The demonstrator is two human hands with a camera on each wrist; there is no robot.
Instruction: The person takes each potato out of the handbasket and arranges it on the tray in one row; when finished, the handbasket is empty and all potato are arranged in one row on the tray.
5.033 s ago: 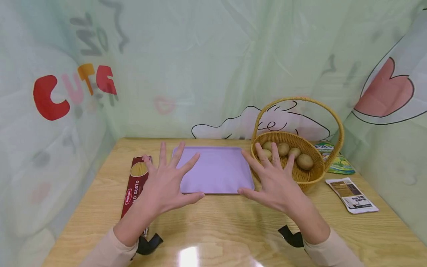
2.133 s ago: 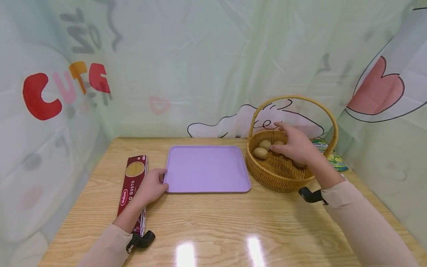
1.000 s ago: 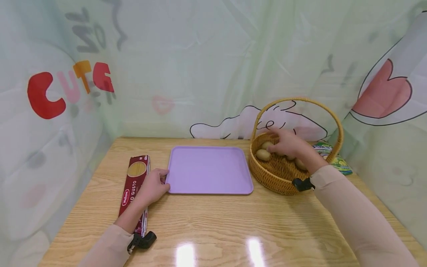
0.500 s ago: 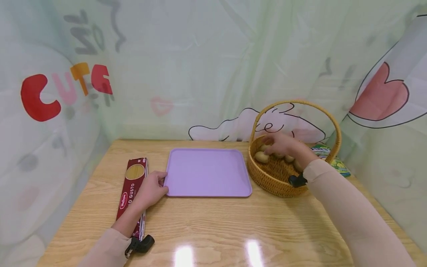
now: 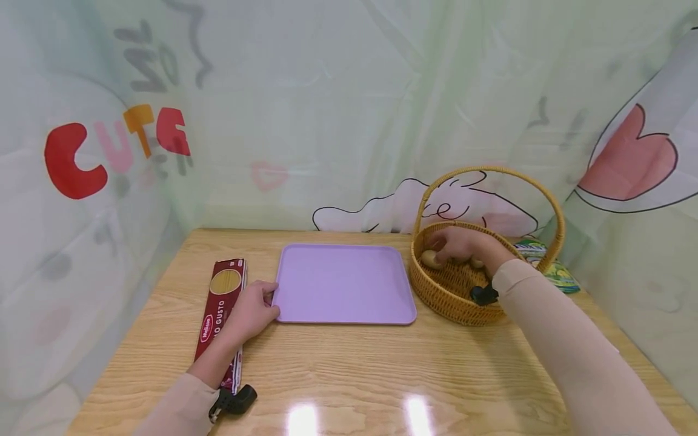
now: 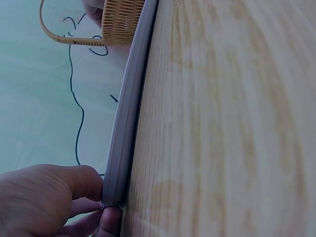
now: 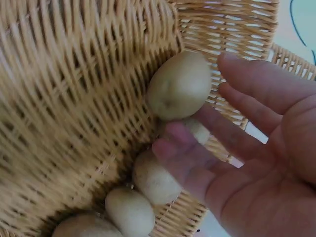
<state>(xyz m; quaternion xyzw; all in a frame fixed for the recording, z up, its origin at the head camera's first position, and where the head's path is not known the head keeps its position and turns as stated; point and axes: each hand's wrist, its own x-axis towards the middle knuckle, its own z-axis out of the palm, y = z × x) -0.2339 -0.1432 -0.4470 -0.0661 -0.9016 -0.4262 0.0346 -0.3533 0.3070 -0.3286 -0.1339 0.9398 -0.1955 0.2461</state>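
A purple tray point(image 5: 343, 281) lies flat in the middle of the wooden table point(image 5: 349, 369). My left hand point(image 5: 251, 312) pinches its near left corner, and the left wrist view shows thumb and fingers point(image 6: 74, 190) curled on the tray's rim point(image 6: 126, 123). To the tray's right stands a wicker basket point(image 5: 452, 300) with a hoop handle, holding several potatoes point(image 7: 180, 84). My right hand point(image 5: 463, 245) is down inside the basket. In the right wrist view the right hand point(image 7: 232, 143) has its fingers spread beside the top potato, not closed on it. One potato point(image 5: 431, 259) shows left of the hand.
A dark red spaghetti box point(image 5: 220, 309) lies along the table just left of my left hand. A green packet point(image 5: 551, 266) sits behind the basket on the right. Printed curtains close in the table on the back and both sides.
My right hand went from above the table into the basket and has sunk lower among the potatoes. My left hand moved to the tray's corner and has stayed there.
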